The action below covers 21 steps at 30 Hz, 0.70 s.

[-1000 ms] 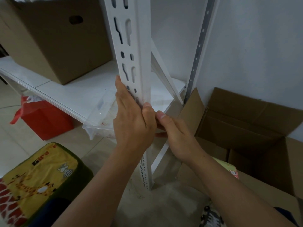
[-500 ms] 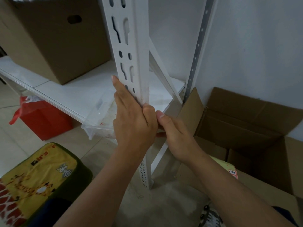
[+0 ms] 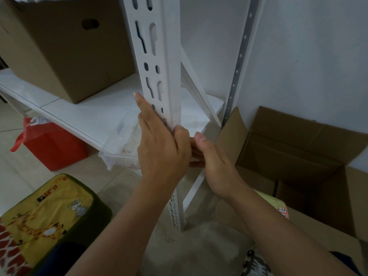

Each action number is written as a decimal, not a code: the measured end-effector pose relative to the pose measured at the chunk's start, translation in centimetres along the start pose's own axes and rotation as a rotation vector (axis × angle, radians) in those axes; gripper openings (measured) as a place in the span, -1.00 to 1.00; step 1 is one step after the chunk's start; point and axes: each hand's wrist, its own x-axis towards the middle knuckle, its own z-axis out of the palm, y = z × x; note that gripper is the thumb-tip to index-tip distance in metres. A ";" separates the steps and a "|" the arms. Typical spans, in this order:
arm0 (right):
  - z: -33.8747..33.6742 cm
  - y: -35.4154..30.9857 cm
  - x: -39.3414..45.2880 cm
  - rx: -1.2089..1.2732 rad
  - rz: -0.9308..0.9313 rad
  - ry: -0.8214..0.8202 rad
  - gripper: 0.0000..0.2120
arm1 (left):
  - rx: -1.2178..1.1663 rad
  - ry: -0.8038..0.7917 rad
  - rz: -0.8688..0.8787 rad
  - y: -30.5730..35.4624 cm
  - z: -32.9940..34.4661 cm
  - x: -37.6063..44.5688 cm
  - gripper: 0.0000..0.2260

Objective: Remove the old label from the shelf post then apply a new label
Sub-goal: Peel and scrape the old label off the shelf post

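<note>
Between both hands, white shelf post point(image 3: 171, 80), left hand point(image 3: 161, 148) flat against it with straight fingers, right hand point(image 3: 211, 158) touching it, grip unclear.

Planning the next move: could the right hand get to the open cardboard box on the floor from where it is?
Probably yes. The right hand sits at the white shelf post, and the open box lies just to its right with flaps spread. Nothing stands between them, though its fingers are hidden behind the left hand.

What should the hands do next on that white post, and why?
Probably rub upward with the left hand: its fingers lie flat along the shelf post, and smudgy residue shows just above them. The right hand steadies the post's other side.
</note>
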 end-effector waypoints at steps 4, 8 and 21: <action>-0.1 -0.5 0.7 -0.045 -0.050 0.045 -0.63 | -0.080 -0.033 0.075 -0.5 -0.3 -0.1 -0.31; 0.8 -0.9 1.7 -0.089 -0.109 0.115 -0.73 | -0.153 -0.047 0.086 -0.9 -0.7 0.0 -0.32; 2.4 -0.5 2.0 -0.197 -0.316 0.281 -0.74 | -0.221 -0.146 0.082 -2.0 -1.5 0.0 -0.31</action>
